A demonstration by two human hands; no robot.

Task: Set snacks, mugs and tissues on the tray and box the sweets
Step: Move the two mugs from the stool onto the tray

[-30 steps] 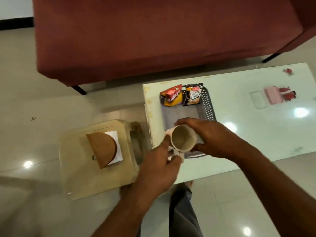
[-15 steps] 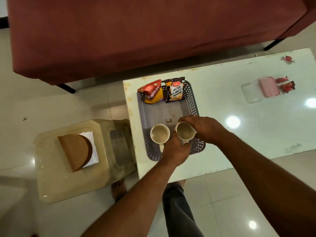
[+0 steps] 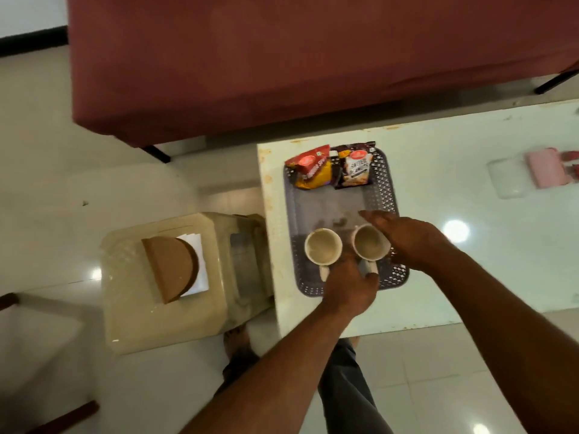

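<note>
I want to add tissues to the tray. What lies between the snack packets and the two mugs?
In the head view, only bare tray floor lies between the snack packets and the two mugs; the right hand's fingertips reach over its near right part.

Left hand point(image 3: 349, 285) curled, knuckles up; right hand point(image 3: 407, 238) fingers extended, spread; forearms converging.

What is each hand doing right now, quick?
Left hand: fingers at the handle of the right-hand cream ceramic mug; whether they grip it cannot be told.
Right hand: open, fingers spread beside that mug, holding nothing.
</note>
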